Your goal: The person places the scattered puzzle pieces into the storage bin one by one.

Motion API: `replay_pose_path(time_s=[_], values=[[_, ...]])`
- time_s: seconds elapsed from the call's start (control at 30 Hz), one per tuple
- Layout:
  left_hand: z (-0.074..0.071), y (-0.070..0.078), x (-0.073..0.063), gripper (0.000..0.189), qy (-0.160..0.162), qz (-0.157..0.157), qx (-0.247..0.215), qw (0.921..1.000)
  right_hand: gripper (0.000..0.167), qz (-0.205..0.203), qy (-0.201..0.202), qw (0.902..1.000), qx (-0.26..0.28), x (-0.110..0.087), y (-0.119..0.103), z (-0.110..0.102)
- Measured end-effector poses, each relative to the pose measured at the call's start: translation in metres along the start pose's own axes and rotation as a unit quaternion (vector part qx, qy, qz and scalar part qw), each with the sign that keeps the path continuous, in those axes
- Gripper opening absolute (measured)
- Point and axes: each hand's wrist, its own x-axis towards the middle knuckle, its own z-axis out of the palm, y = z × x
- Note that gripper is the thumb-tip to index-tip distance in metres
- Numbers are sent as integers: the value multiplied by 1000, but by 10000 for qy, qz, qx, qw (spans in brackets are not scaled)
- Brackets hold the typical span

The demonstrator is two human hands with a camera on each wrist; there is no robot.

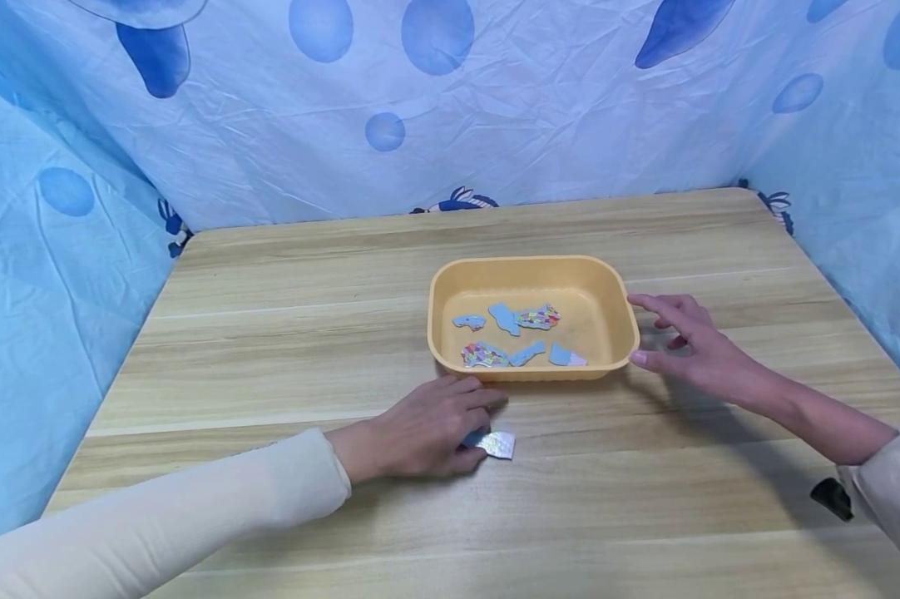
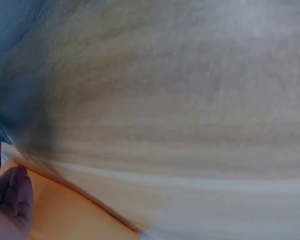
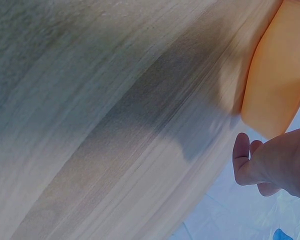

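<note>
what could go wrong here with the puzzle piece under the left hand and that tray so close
The puzzle piece lies flat on the table under the left hand, so the fingertips may slide it rather than lift it. That hand sits just in front of the orange tray, so a quick move could knock the tray and scatter the pieces inside. The right hand only touches the tray's right rim and may not steady it.
</note>
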Motion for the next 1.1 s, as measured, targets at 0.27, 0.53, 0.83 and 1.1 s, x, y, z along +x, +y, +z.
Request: replay_pose_path(time_s=[0.27,0.53,0.83,1.1], values=[[-8,5,6,18,351,422,33,9985,74,-12,-7,10000,6,0,1,0],[-24,11,17,22,469,614,210,9968,74,-23,4,10000,-10,1,2,0],[-45,8,35,17,933,733,161,9928,75,74,-55,9999,-88,2,2,-1],[-60,-11,55,16,1379,545,115,9889,73,-60,38,10000,16,0,1,1]])
